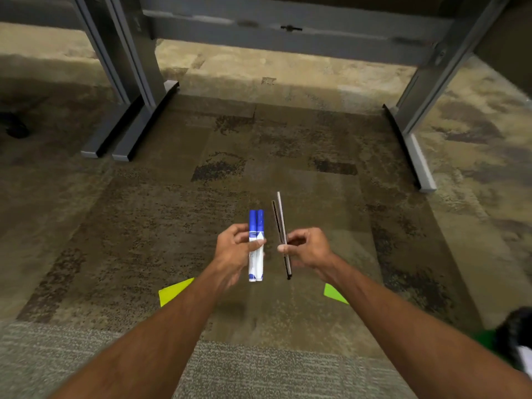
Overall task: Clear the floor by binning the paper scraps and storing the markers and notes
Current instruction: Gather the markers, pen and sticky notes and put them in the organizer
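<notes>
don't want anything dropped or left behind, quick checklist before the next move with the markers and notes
1. Left hand grips the two blue markers: ok.
2. Right hand holds the thin dark sticks: ok, though a light pinch.
3. Left green note off the floor: not ok.
4. Right green note off the floor: not ok.
5. Free hand for the notes: not ok, both full.
6. Storage spot or bin in view: cannot tell.

Left hand (pixel 234 249) grips two blue markers (pixel 256 246); right hand (pixel 308 249) grips thin dark pens (pixel 281 237)
</notes>
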A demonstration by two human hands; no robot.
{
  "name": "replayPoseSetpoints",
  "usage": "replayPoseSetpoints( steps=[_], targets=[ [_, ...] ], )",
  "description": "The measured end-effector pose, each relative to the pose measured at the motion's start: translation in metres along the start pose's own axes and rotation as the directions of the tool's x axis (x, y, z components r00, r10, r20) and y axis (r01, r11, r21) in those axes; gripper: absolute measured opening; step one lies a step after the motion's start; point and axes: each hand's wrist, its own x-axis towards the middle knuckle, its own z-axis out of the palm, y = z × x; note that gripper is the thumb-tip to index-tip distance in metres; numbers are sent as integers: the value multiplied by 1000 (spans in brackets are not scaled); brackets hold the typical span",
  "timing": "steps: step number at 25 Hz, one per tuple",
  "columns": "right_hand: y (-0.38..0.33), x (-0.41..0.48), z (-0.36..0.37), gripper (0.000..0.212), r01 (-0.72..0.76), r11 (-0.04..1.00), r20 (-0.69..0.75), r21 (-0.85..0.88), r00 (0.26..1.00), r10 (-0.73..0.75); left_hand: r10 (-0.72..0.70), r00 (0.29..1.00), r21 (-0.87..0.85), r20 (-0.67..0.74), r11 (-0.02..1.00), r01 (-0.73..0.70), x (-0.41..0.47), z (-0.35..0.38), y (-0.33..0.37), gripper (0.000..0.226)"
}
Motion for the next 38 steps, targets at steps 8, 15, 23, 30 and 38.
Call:
replayPoseSetpoints(
  steps=[8, 15, 23, 30, 38],
  targets=[
    [-213, -149, -116, 23, -8, 991, -214, 135, 976, 37, 34, 994, 5, 100, 999, -35, -153, 80, 227, 40],
    [-399, -240, -236, 25, 116, 979, -343, 167, 938, -52, 164, 963, 102, 214, 977, -189, -252, 185, 436, 33],
    [-506, -294, -353, 25, 211, 975, -446, 72, 881, -157, 309, 886, 252, 346, 879, -405, -307, 293, 570, 34],
    [-530, -309, -419, 30, 171, 977, -512, 126, 855, -84, 293, 849, 315, 439, 835, -451, -308, 367, 603, 32],
    [-563, -264, -496, 29, 158, 984, -595, 81, 800, -79, 284, 807, 291, 518, 828, -479, -254, 449, 645, 38]
  ],
)
